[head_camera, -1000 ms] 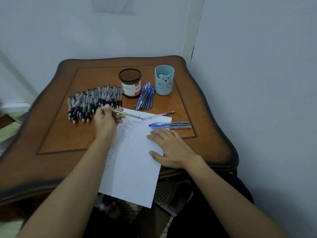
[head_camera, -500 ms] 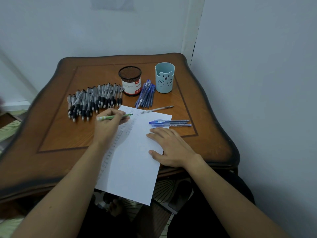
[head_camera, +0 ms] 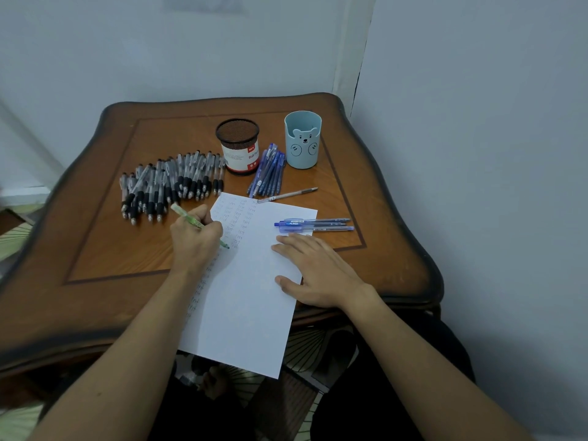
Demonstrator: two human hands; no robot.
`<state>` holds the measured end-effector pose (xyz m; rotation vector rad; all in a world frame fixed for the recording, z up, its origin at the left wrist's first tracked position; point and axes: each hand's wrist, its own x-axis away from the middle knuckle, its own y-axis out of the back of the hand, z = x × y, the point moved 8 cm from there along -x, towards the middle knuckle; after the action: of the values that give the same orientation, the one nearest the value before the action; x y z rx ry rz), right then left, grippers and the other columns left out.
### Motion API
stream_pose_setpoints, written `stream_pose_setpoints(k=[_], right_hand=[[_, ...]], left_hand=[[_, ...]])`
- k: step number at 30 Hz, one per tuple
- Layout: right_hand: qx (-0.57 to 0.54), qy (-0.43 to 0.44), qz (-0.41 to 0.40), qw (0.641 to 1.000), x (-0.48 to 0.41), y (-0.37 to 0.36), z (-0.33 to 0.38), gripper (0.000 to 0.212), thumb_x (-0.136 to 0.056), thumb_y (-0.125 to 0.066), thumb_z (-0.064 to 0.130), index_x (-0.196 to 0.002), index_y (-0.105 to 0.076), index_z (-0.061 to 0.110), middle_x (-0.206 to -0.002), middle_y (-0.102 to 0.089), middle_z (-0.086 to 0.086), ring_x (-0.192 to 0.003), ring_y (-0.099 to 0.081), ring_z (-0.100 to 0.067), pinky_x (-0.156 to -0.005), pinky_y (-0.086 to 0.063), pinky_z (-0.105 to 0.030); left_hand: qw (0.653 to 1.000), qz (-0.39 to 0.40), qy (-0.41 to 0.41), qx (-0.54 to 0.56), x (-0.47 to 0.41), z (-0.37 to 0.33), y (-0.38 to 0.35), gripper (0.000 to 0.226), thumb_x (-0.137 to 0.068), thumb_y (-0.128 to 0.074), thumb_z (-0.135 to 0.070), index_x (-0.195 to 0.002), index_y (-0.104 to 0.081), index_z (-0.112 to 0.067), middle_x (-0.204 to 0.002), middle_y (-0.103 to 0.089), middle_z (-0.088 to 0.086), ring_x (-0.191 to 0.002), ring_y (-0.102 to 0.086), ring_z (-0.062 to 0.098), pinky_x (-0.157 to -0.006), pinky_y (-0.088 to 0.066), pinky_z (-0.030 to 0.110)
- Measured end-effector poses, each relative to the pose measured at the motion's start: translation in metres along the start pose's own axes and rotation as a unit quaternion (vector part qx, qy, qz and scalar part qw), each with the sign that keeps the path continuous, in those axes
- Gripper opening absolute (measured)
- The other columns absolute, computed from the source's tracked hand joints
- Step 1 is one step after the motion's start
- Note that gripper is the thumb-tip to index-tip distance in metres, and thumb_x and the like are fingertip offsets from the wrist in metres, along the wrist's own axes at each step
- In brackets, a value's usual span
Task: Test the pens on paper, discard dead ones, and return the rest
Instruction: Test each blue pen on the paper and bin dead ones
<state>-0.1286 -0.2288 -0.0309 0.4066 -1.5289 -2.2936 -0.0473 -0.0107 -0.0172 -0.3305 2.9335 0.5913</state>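
Evidently gripped a slim light-green plastic pen (head_camera: 197,222) in the curled left hand (head_camera: 195,241), tip down on the white sheet of paper (head_camera: 241,313) near its left edge. Held the right hand (head_camera: 318,275) flat and open on the sheet's right edge, grasping nothing, pinning it to the brown wooden table (head_camera: 111,249). Ran the pen's long axis diagonally: nib toward the near right, back end raised toward the far left, at the heap of grey-and-black click pens (head_camera: 168,189). Seemed well into testing, judging by rows of small marks across its top and down its left side. Had three blue pens (head_camera: 315,224) across the paper's far right corner, a bunch of dark blue pens (head_camera: 267,170) and one slim grey pen (head_camera: 286,195) beyond. Saw no pens in the black mesh cup (head_camera: 238,148) or the pale blue bear-faced cup (head_camera: 302,141), so judged returning as not yet done; could not tell dead from good.
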Motion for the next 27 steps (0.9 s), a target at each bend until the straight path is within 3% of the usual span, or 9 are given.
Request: stream_pose_setpoints(k=[4, 8, 14, 18, 27], right_hand=[[-0.013, -0.008, -0.011, 1.0, 0.001, 0.002, 0.0, 0.062, -0.097, -0.05, 0.052, -0.152, -0.039, 0.025, -0.161, -0.03, 0.006, -0.15, -0.018, -0.011, -0.123, -0.01, -0.034], [-0.015, -0.011, -0.016, 1.0, 0.002, 0.003, 0.001, 0.062, -0.097, -0.051, 0.052, -0.151, -0.04, 0.025, -0.161, -0.031, 0.006, -0.15, -0.019, -0.01, -0.121, -0.009, -0.032], [-0.016, -0.013, -0.017, 1.0, 0.001, 0.003, 0.001, 0.062, -0.096, -0.052, 0.052, -0.15, -0.04, 0.025, -0.16, -0.032, 0.007, -0.149, -0.02, -0.01, -0.122, -0.01, -0.034], [-0.015, -0.012, -0.019, 1.0, 0.001, 0.003, 0.0, 0.062, -0.095, -0.052, 0.053, -0.15, -0.041, 0.025, -0.159, -0.033, 0.007, -0.149, -0.021, -0.011, -0.122, -0.011, -0.034], [-0.013, -0.009, -0.02, 1.0, 0.0, 0.003, 0.001, 0.061, -0.095, -0.051, 0.052, -0.149, -0.042, 0.025, -0.159, -0.034, 0.007, -0.148, -0.023, -0.011, -0.122, -0.012, -0.035]], left_hand=[[0.999, 0.006, -0.029, -0.016, 0.004, -0.007, -0.003, 0.031, -0.071, -0.052, 0.012, -0.054, -0.035, -0.008, -0.048, -0.029, -0.01, -0.047, -0.025, 0.006, -0.046, -0.018, 0.024], [0.998, 0.005, -0.05, -0.037, 0.005, -0.009, -0.003, 0.016, -0.07, -0.049, 0.011, -0.061, -0.035, 0.006, -0.054, -0.028, 0.003, -0.05, -0.024, 0.008, -0.046, -0.017, 0.021], [0.998, 0.013, -0.06, -0.023, 0.003, -0.008, -0.003, 0.018, -0.066, -0.05, 0.001, -0.058, -0.034, -0.001, -0.054, -0.029, 0.001, -0.052, -0.024, 0.008, -0.047, -0.018, 0.026], [0.999, 0.023, -0.043, -0.022, -0.001, 0.002, -0.004, 0.019, -0.066, -0.053, 0.007, -0.06, -0.036, 0.004, -0.055, -0.031, 0.008, -0.055, -0.029, 0.019, -0.053, -0.023, 0.032], [0.997, 0.031, -0.064, -0.013, 0.003, -0.006, -0.007, 0.016, -0.064, -0.049, -0.003, -0.059, -0.034, 0.001, -0.055, -0.029, 0.006, -0.055, -0.027, 0.016, -0.055, -0.021, 0.033]])
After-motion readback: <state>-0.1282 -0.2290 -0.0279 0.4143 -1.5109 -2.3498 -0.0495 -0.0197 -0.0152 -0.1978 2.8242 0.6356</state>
